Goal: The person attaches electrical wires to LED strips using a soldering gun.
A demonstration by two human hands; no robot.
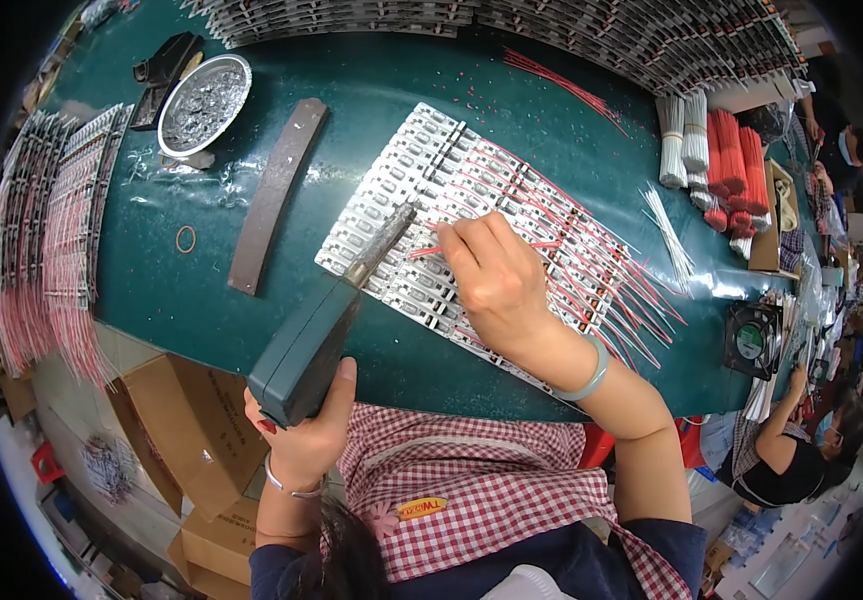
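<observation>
My left hand (303, 440) is wrapped round the dark green handle of a soldering gun (301, 345). The gun's grey metal tip reaches up and right over a panel of small white parts (376, 205), which lies tilted on the table. Close to that tip, my right hand (501, 280) pinches short red wires (425, 252), with more red ends showing past the palm side. Rows of red and white wires (641, 325) are attached across the panel and trail off its right side. My fingertips partly hide where the held wire meets the panel.
A silvery bowl (205, 104) of grey scraps and a brown strip (279, 195) lie left on the green table (181, 290). Stacked wired panels (76, 220) stand far left, others at the back. Wire bundles (727, 155), a small fan (751, 338) and a co-worker (791, 450) are at right.
</observation>
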